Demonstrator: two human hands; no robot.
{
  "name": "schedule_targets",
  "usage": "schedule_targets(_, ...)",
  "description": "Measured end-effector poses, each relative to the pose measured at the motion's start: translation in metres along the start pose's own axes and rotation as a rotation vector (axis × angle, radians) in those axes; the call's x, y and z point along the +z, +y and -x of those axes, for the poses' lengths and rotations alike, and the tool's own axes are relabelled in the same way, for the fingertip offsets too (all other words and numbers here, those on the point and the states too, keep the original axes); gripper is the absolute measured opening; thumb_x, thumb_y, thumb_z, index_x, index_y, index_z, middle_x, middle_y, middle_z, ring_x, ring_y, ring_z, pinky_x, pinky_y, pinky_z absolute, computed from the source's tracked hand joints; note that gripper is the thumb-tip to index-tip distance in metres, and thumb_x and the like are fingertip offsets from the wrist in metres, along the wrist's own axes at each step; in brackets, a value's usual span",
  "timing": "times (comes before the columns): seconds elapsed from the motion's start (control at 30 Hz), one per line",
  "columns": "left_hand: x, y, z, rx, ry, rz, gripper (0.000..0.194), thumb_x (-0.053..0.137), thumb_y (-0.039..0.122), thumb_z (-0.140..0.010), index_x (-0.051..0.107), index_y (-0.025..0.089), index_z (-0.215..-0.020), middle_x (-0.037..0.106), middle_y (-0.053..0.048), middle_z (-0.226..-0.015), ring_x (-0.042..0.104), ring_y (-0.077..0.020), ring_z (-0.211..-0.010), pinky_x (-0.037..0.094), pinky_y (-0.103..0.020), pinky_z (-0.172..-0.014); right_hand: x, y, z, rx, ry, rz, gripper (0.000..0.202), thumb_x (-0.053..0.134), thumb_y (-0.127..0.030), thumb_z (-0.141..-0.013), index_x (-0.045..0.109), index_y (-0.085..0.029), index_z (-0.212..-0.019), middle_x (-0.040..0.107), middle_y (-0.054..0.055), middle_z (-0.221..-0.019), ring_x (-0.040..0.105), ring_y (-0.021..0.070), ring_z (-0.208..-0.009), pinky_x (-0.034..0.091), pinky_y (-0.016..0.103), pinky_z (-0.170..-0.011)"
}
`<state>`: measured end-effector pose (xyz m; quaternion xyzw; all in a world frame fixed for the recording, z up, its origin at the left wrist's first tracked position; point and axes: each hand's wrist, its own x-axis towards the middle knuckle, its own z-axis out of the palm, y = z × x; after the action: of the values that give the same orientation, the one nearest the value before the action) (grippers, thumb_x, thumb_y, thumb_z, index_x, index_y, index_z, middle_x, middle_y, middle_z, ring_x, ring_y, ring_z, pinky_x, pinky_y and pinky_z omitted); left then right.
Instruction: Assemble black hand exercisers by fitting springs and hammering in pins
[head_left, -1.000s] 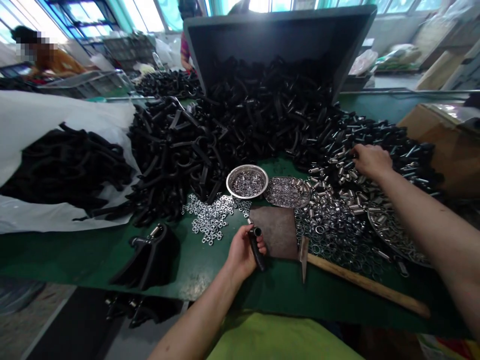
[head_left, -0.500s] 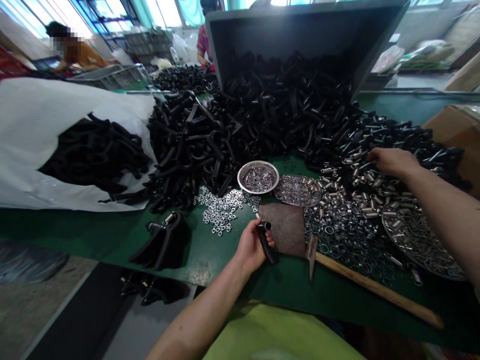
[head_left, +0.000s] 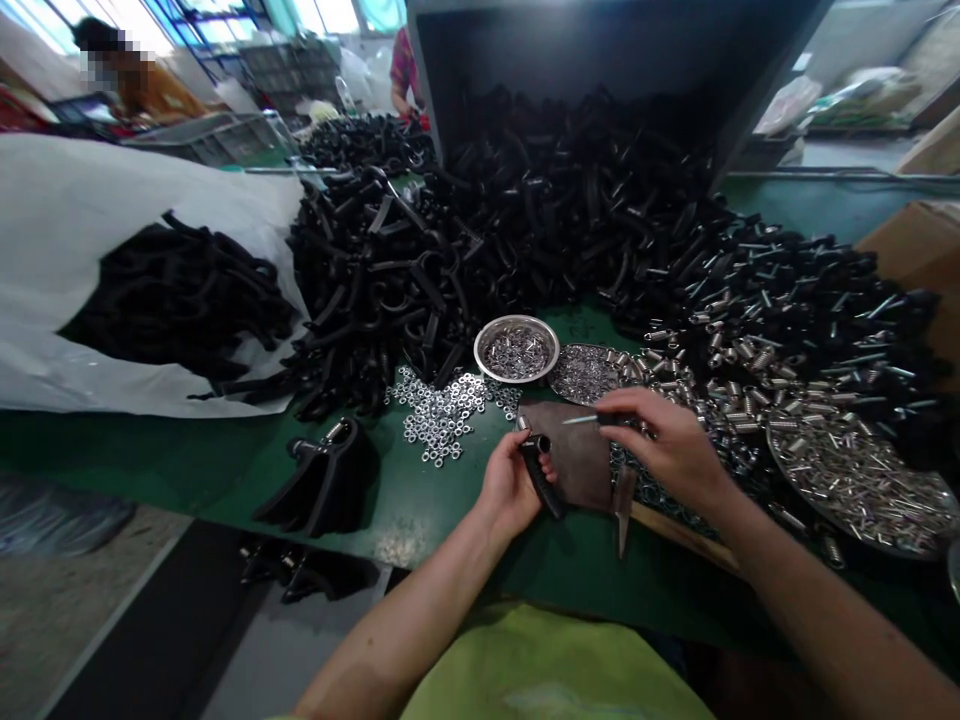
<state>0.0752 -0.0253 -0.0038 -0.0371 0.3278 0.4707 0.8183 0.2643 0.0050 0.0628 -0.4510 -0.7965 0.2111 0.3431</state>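
My left hand [head_left: 512,487] is closed around a black curved handle [head_left: 541,478] with a round hole at its upper end. A small silver spring [head_left: 524,426] stands at that end, by the thumb. To the right, my right hand [head_left: 660,440] pinches a black knob with a metal bolt [head_left: 581,420], its shank pointing left toward the handle. Both hands are over a dark square plate [head_left: 574,455]. A hammer [head_left: 624,505] lies beside the plate, its wooden shaft partly hidden by my right arm.
Several nuts [head_left: 442,415] lie left of a steel bowl [head_left: 517,349] of small parts. Springs [head_left: 750,370], rings and a tray of pins [head_left: 870,490] spread to the right. Black handles [head_left: 420,280] are heaped behind, before a grey bin [head_left: 600,60]. A co-worker [head_left: 139,75] sits far left.
My right hand has come from the heap of black knobs at the right to the plate, now with a bolted knob in its fingers. My left hand still holds the handle, almost unmoved.
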Motion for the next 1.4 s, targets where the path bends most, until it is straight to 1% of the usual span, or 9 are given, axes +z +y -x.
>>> schedule_targets(0.23, 0.009, -0.008, 0.002, 0.146, 0.099, -0.019, 0.009, 0.054, 0.021, -0.076, 0.054, 0.014, -0.072, 0.053, 0.001, -0.058, 0.047, -0.0089, -0.050, 0.040, -0.021, -0.052, 0.053, -0.022, 0.021, -0.141, -0.018, 0.005, 0.016, 0.048, -0.019, -0.088, 0.062, -0.023, -0.094, 0.065, 0.009, -0.095, 0.061, 0.0216, -0.091, 0.050, 0.038, -0.080)
schedule_targets(0.47, 0.011, -0.011, 0.007, 0.424, 0.069, -0.259, 0.013, 0.063, 0.025, -0.069, 0.059, 0.016, -0.078, 0.057, 0.003, -0.070, 0.049, -0.0086, -0.059, 0.038, -0.020, -0.058, 0.065, -0.026, 0.015, 0.366, -0.088, -0.150, 0.025, 0.037, -0.041, -0.093, 0.057, -0.026, -0.095, 0.059, -0.001, -0.057, 0.061, 0.0199, -0.058, 0.046, 0.032, -0.057)
schedule_targets(0.6, 0.005, -0.010, 0.007, 0.476, 0.120, -0.251, 0.011, 0.062, 0.026, -0.070, 0.059, 0.016, -0.075, 0.057, 0.003, -0.072, 0.051, -0.0100, -0.065, 0.039, -0.021, -0.062, 0.070, -0.025, 0.019, 0.134, -0.009, -0.087, 0.025, 0.050, -0.038, -0.086, 0.056, -0.026, -0.108, 0.067, 0.008, -0.092, 0.062, 0.0254, -0.089, 0.048, 0.040, -0.076)
schedule_targets(0.77, 0.000, -0.007, 0.007, 0.579, 0.049, -0.480, 0.010, 0.059, 0.027, -0.076, 0.061, 0.017, -0.078, 0.057, 0.002, -0.072, 0.049, -0.0103, -0.066, 0.037, -0.021, -0.062, 0.071, -0.021, 0.023, 0.352, -0.151, -0.260, 0.029, 0.028, -0.038, -0.095, 0.052, -0.025, -0.104, 0.061, 0.000, -0.064, 0.060, 0.0183, -0.058, 0.048, 0.032, -0.054)
schedule_targets(0.9, 0.002, -0.003, 0.009, 0.620, 0.081, -0.517, 0.010, 0.059, 0.028, -0.076, 0.059, 0.018, -0.077, 0.056, 0.003, -0.074, 0.050, -0.0116, -0.068, 0.038, -0.021, -0.063, 0.070, -0.022, 0.023, 0.206, -0.035, -0.235, 0.018, 0.051, -0.037, -0.085, 0.055, -0.026, -0.099, 0.064, 0.007, -0.095, 0.060, 0.0246, -0.093, 0.049, 0.041, -0.077)
schedule_targets(1.03, 0.004, -0.005, 0.016, 0.697, 0.204, -0.697, 0.020, 0.064, 0.032, -0.076, 0.056, 0.020, -0.091, 0.057, 0.001, -0.082, 0.052, -0.0139, -0.076, 0.040, -0.023, -0.070, 0.083, -0.028, 0.023, 0.642, 0.019, -0.820, 0.018, 0.051, -0.043, -0.084, 0.049, -0.025, -0.087, 0.055, -0.002, -0.064, 0.054, 0.0154, -0.056, 0.046, 0.029, -0.050)
schedule_targets(1.17, 0.002, -0.009, 0.022, 0.838, 0.379, -0.932, 0.056, 0.083, 0.026, -0.054, 0.051, 0.024, -0.099, 0.055, -0.002, -0.097, 0.051, -0.0195, -0.095, 0.037, -0.026, -0.083, 0.092, -0.030, 0.025, 0.912, 0.013, -1.276, 0.028, 0.060, -0.047, -0.077, 0.043, -0.024, -0.080, 0.044, -0.008, -0.052, 0.042, 0.0090, -0.040, 0.034, 0.021, -0.036)
schedule_targets(1.3, -0.005, 0.000, 0.018, 0.720, 0.293, -1.099, 0.061, 0.086, 0.025, -0.048, 0.052, 0.025, -0.098, 0.054, -0.003, -0.095, 0.050, -0.0257, -0.100, 0.038, -0.028, -0.079, 0.079, -0.006, 0.008, 0.762, -0.418, -0.898, 0.031, 0.047, -0.051, -0.084, 0.046, -0.022, -0.074, 0.040, -0.009, -0.040, 0.036, 0.0092, -0.032, 0.028, 0.021, -0.034)
schedule_targets(1.4, -0.013, 0.009, 0.013, 0.653, 0.232, -1.139, 0.056, 0.086, 0.024, -0.048, 0.056, 0.026, -0.095, 0.053, -0.003, -0.091, 0.048, -0.0285, -0.104, 0.038, -0.029, -0.080, 0.067, 0.019, -0.033, 0.412, -0.411, -0.233, 0.028, 0.045, -0.039, -0.088, 0.055, -0.019, -0.072, 0.054, -0.003, -0.050, 0.049, 0.0115, -0.047, 0.037, 0.024, -0.048)
